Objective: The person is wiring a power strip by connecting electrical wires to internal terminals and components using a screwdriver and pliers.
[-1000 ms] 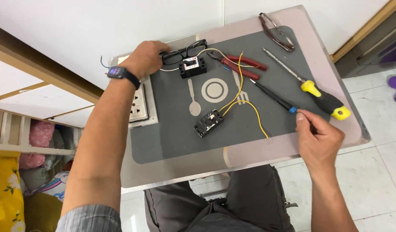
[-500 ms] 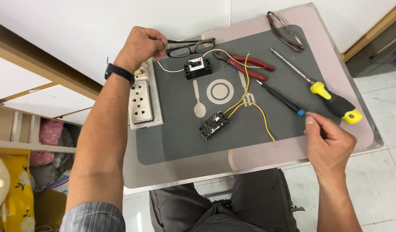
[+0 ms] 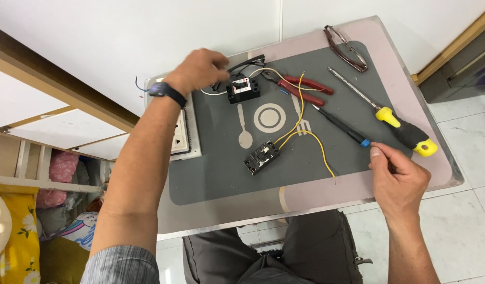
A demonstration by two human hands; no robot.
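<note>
My left hand (image 3: pixel 200 69), a dark watch (image 3: pixel 166 92) on its wrist, reaches to the far left of the grey mat (image 3: pixel 216 173). Its blurred, curled fingers close on the left end of a pair of black glasses (image 3: pixel 249 61). Just below the glasses sits a black module (image 3: pixel 243 89) with white wire. My right hand (image 3: pixel 397 176) rests at the mat's right edge with fingers curled. Its thumb lies close beside the blue end of a thin black screwdriver (image 3: pixel 340 125), and I see no grip on it.
A black switch part (image 3: pixel 262 156) with yellow wires (image 3: pixel 305 134) lies mid-mat. Red-handled pliers (image 3: pixel 305 87), a yellow-and-black screwdriver (image 3: pixel 405 129) and brown glasses (image 3: pixel 347 50) lie toward the back right. A white socket strip (image 3: pixel 182 131) sits left of the mat. Shelves stand at left.
My left hand has stayed at the black glasses and shifted slightly; its fingers now blur. My right hand has kept its place beside the blue screwdriver end.
</note>
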